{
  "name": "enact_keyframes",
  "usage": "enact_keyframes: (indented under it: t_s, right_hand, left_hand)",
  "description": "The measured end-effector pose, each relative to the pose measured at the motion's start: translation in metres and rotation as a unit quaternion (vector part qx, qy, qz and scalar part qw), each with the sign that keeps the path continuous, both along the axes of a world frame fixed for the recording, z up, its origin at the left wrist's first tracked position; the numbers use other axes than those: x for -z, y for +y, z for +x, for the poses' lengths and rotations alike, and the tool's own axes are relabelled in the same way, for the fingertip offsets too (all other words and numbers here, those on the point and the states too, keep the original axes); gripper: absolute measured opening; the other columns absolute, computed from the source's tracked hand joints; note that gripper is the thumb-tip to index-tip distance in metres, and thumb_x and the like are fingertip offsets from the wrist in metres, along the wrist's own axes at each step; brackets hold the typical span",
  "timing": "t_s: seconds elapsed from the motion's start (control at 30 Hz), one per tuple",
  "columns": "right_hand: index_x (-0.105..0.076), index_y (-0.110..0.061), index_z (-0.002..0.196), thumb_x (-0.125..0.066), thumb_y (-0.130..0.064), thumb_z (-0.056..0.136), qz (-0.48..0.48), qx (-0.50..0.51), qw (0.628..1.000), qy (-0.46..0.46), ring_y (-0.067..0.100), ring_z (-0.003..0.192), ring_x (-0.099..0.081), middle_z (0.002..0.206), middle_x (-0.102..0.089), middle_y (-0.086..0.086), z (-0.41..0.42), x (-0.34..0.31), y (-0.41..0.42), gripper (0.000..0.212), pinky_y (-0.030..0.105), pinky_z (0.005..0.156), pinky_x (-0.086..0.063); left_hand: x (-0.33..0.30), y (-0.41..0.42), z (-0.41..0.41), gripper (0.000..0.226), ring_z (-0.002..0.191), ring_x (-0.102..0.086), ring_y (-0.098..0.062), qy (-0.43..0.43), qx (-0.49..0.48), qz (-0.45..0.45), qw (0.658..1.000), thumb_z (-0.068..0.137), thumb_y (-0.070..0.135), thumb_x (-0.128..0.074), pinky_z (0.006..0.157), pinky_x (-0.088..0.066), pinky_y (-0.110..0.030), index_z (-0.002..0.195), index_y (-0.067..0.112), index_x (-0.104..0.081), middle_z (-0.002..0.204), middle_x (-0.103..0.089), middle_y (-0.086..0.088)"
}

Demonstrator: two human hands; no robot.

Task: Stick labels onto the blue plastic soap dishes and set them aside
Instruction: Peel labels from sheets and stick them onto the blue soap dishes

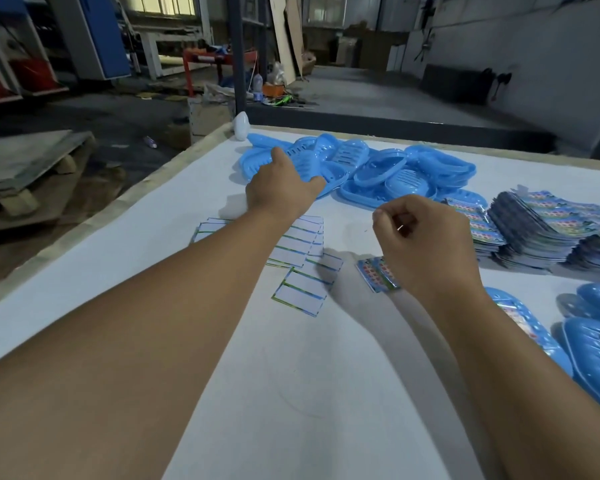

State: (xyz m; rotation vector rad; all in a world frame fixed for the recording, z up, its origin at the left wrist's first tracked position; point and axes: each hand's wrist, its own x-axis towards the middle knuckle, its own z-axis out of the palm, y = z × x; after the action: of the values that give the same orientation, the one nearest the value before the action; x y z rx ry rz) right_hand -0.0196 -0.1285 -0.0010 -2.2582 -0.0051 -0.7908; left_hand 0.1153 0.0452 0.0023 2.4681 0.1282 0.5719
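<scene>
A heap of blue plastic soap dishes (378, 168) lies at the far side of the white table (118, 258). My left hand (281, 183) reaches onto the heap's left end and its fingers lie on a dish there. My right hand (426, 237) hovers above the table with its fingers curled; whether they pinch anything I cannot tell. Under its wrist lies a small colourful label sheet (374, 273). Several labelled dishes (589, 337) sit at the right edge.
Empty white backing sheets (298, 294) with green borders lie spread under my left forearm. Tall stacks of colourful label sheets (548, 233) stand at the right. A white rounded object (240, 125) sits at the table's far left corner. Beyond is a cluttered workshop floor.
</scene>
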Motion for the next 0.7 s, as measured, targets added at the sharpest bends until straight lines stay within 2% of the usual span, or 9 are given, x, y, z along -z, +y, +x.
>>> enact_keyframes:
  t_s: [0.1,0.2,0.27,0.4,0.5,0.57,0.7]
  right_hand:
    - [-0.071,-0.026,0.082,-0.062,-0.031,0.089,0.006,0.01,1.0,0.002,0.002,0.071,-0.063,0.071,-0.067,-0.021,0.0,-0.002,-0.002,0.012,0.022,0.066,-0.048]
    - [-0.07,-0.029,0.085,-0.061,-0.028,0.09,0.038,0.018,0.999,-0.006,0.002,0.075,-0.064,0.076,-0.068,-0.021,0.0,-0.006,-0.003,0.01,0.02,0.069,-0.047]
    - [-0.071,-0.028,0.094,-0.059,-0.026,0.092,0.056,0.028,0.998,0.001,0.005,0.08,-0.065,0.084,-0.07,-0.019,0.001,-0.008,-0.006,0.012,0.025,0.074,-0.049]
    - [-0.065,-0.022,0.123,-0.055,-0.024,0.095,-0.02,0.053,0.991,0.117,0.014,0.092,-0.057,0.094,-0.065,-0.016,0.002,-0.005,-0.018,0.03,0.025,0.077,-0.035]
    - [-0.059,-0.023,0.134,-0.056,-0.025,0.096,-0.088,0.058,0.974,0.201,0.021,0.108,-0.057,0.122,-0.066,-0.004,-0.001,-0.002,-0.023,0.039,0.028,0.081,-0.035]
    - [-0.056,-0.024,0.138,-0.06,-0.032,0.093,-0.121,0.061,0.965,0.227,0.024,0.12,-0.057,0.13,-0.063,-0.002,-0.004,-0.002,-0.025,0.046,0.031,0.083,-0.038]
    - [-0.051,-0.029,0.142,-0.07,-0.061,0.077,-0.157,0.05,0.945,0.283,0.026,0.121,-0.057,0.129,-0.062,-0.002,-0.008,-0.002,-0.026,0.075,0.035,0.089,-0.047]
  left_hand:
    - [-0.01,0.001,-0.021,0.055,0.094,-0.06,-0.023,-0.046,0.058,-0.025,0.997,0.079,0.054,-0.068,0.071,-0.045,-0.034,0.116,0.02,-0.045,0.099,-0.057,0.003]
    - [-0.017,0.003,-0.054,0.054,0.1,-0.058,-0.016,-0.025,0.16,-0.057,0.985,0.073,0.054,-0.068,0.079,-0.049,-0.035,0.115,0.031,-0.043,0.104,-0.056,0.007]
    - [-0.017,0.006,-0.077,0.057,0.103,-0.057,-0.013,-0.013,0.204,-0.052,0.978,0.067,0.055,-0.067,0.082,-0.048,-0.033,0.115,0.038,-0.042,0.109,-0.058,0.008]
    - [-0.021,0.014,-0.111,0.061,0.098,-0.059,0.0,0.011,0.257,-0.034,0.966,0.06,0.053,-0.069,0.075,-0.045,-0.02,0.113,0.046,-0.041,0.108,-0.063,0.012]
    - [-0.022,0.022,-0.122,0.061,0.085,-0.061,0.011,0.052,0.286,-0.04,0.956,0.058,0.049,-0.073,0.068,-0.043,-0.015,0.111,0.052,-0.041,0.104,-0.061,0.022]
    - [-0.018,0.025,-0.125,0.063,0.083,-0.058,0.017,0.071,0.306,-0.043,0.948,0.057,0.046,-0.076,0.068,-0.044,-0.015,0.11,0.055,-0.043,0.105,-0.061,0.023]
    - [-0.012,0.026,-0.123,0.067,0.085,-0.058,0.018,0.089,0.32,-0.029,0.943,0.052,0.049,-0.075,0.07,-0.048,-0.017,0.111,0.057,-0.044,0.107,-0.061,0.025]
